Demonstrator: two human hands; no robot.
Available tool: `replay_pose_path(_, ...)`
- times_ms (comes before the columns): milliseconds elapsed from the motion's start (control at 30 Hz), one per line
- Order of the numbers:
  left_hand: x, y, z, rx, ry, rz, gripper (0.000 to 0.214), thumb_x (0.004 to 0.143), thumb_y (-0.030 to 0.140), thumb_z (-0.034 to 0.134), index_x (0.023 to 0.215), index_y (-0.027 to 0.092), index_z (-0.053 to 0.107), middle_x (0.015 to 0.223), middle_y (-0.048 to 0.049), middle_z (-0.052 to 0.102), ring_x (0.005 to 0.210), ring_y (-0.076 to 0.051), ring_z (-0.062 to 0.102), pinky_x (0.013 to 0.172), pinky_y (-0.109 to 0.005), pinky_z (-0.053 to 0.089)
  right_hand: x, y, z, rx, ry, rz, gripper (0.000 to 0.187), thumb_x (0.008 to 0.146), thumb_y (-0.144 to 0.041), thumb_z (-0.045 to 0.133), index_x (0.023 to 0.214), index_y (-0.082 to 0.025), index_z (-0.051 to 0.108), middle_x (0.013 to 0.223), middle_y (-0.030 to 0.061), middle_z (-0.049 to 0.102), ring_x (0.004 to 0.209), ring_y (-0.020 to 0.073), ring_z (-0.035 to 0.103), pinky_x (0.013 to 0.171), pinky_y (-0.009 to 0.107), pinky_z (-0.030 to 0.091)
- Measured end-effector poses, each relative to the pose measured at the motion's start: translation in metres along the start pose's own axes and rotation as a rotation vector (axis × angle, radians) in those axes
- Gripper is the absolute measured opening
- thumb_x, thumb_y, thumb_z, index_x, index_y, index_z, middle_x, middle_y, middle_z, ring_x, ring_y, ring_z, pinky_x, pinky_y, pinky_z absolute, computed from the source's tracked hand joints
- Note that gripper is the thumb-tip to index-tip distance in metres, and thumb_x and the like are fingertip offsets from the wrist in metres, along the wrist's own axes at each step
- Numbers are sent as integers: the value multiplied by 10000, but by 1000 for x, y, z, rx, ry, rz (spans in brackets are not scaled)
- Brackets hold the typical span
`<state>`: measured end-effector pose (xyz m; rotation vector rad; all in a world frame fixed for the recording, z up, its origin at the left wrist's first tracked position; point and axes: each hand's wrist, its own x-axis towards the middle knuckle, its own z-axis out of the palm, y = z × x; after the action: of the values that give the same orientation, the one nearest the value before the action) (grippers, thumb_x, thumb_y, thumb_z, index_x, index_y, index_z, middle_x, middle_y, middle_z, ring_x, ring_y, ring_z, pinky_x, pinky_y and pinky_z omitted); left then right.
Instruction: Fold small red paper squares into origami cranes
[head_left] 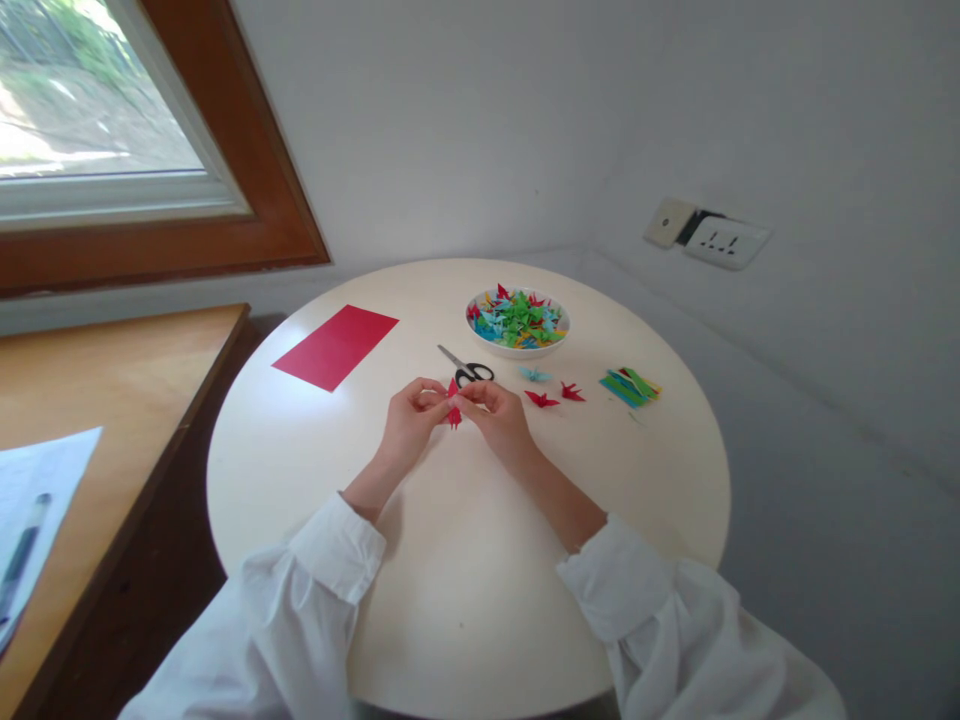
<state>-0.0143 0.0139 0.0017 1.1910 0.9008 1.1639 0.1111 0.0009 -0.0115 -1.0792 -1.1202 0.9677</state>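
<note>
Between my two hands is a small folded piece of red paper, pointed at the top and narrow at the bottom. My left hand pinches its left side with thumb and fingers. From the right, my right hand pinches the same piece, and the fingertips partly cover it. Just beyond the hands lie scissors with black handles. To the right of my right hand rest two red paper cranes and a light blue paper crane.
A white bowl full of colourful paper cranes stands at the back of the round white table. A red paper sheet lies at the left, coloured paper strips at the right. A wooden desk adjoins on the left.
</note>
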Motion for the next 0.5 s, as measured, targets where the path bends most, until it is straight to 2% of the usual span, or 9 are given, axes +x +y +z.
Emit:
replay_pose_path(233, 2, 0, -2, -18, -45, 6, 308, 540, 210, 771, 778, 134, 592, 651, -10, 654, 589, -126, 605, 610, -257, 469, 1, 2, -1, 55, 13, 59, 183, 606, -295, 674, 724, -175, 600, 712, 18, 655, 662, 141, 596, 661, 278, 476)
replay_pose_path(500, 1, -1, -2, -56, -81, 24, 300, 564, 178, 745, 834, 156, 615, 669, -7, 667, 587, -122, 595, 611, -261, 464, 0, 0, -1, 4, -26, -2, 98, 636, -258, 626, 679, -179, 588, 688, 5, 617, 689, 140, 579, 720, 289, 463)
